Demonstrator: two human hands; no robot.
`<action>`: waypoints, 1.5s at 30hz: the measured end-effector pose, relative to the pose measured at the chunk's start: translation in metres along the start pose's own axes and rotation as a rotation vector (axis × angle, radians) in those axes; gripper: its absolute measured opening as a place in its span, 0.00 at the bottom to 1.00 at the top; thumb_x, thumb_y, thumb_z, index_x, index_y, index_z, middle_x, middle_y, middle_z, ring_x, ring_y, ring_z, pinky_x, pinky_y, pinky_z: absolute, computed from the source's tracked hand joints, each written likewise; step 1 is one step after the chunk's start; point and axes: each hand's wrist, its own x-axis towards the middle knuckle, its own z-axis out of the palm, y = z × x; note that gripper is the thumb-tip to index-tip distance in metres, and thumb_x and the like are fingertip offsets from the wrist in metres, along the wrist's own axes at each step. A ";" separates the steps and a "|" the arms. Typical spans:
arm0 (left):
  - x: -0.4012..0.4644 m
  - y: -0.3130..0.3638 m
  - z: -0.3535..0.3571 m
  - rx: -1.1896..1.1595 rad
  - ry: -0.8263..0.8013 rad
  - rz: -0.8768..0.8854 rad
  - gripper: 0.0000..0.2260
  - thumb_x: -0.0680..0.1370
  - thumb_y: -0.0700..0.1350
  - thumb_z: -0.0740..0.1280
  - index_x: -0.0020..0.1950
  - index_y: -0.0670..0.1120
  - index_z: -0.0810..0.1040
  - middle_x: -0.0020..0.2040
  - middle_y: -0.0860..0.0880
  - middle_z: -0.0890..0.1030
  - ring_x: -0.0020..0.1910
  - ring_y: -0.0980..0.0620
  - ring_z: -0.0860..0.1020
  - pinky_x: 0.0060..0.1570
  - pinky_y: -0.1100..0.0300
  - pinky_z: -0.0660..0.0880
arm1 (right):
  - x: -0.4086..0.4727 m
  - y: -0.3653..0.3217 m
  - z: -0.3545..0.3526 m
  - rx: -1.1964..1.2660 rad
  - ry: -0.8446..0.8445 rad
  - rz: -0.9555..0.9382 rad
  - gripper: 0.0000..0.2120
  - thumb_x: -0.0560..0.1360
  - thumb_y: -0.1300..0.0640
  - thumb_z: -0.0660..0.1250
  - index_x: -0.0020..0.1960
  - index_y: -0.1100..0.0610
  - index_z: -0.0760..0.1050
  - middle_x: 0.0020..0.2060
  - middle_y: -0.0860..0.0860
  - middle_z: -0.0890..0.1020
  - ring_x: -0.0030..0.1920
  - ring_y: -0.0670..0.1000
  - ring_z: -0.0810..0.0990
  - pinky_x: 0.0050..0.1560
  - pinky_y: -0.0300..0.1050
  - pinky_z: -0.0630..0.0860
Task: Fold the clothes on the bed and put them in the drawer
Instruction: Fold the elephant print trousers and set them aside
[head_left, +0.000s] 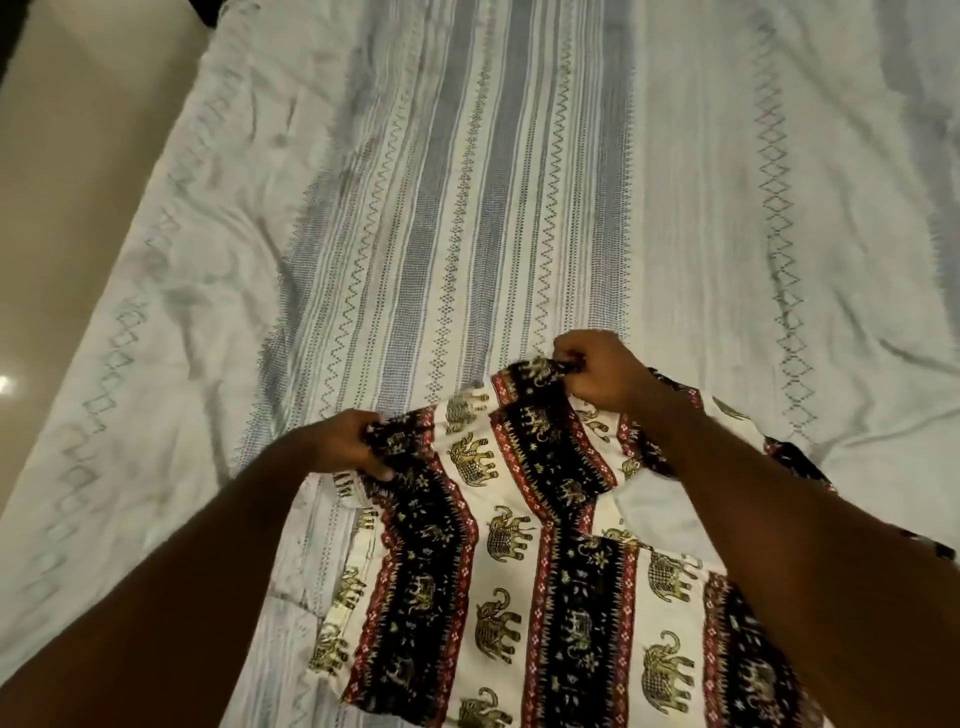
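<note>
Hands work as a pair: left hand (345, 441) and right hand (597, 371) each pinch the far edge of the elephant-print garment (519, 545), its near part spread over the bed (467, 208), likely to square it for folding.

Light: dim, warm indoor cast over my bed cover (519, 182).
Glare: one bright spot on the floor (4, 384) at left.
Blur: soft overall.
Edges: wide-angle bending.

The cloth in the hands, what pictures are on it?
Gold elephants on cream and black stripes with red borders, on the printed cloth, seen in the head view.
</note>
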 end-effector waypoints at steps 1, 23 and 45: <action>-0.001 -0.007 -0.005 0.032 -0.009 -0.010 0.24 0.61 0.41 0.84 0.54 0.42 0.83 0.51 0.45 0.86 0.53 0.45 0.84 0.62 0.43 0.77 | -0.001 0.003 -0.002 -0.048 -0.069 -0.016 0.15 0.67 0.66 0.69 0.31 0.54 0.66 0.28 0.47 0.71 0.32 0.49 0.70 0.37 0.48 0.69; 0.068 0.138 0.162 0.512 0.399 0.335 0.28 0.78 0.49 0.71 0.76 0.56 0.65 0.77 0.48 0.61 0.76 0.42 0.61 0.69 0.33 0.63 | -0.177 0.126 -0.065 -0.019 0.541 0.520 0.20 0.69 0.30 0.66 0.54 0.41 0.74 0.50 0.43 0.81 0.57 0.52 0.78 0.63 0.61 0.70; 0.084 0.169 0.191 0.733 0.303 0.059 0.64 0.62 0.63 0.81 0.80 0.60 0.35 0.81 0.42 0.39 0.79 0.34 0.43 0.66 0.20 0.55 | -0.262 0.184 -0.185 -0.549 0.448 1.086 0.39 0.69 0.60 0.73 0.73 0.50 0.58 0.69 0.56 0.67 0.70 0.63 0.66 0.64 0.77 0.59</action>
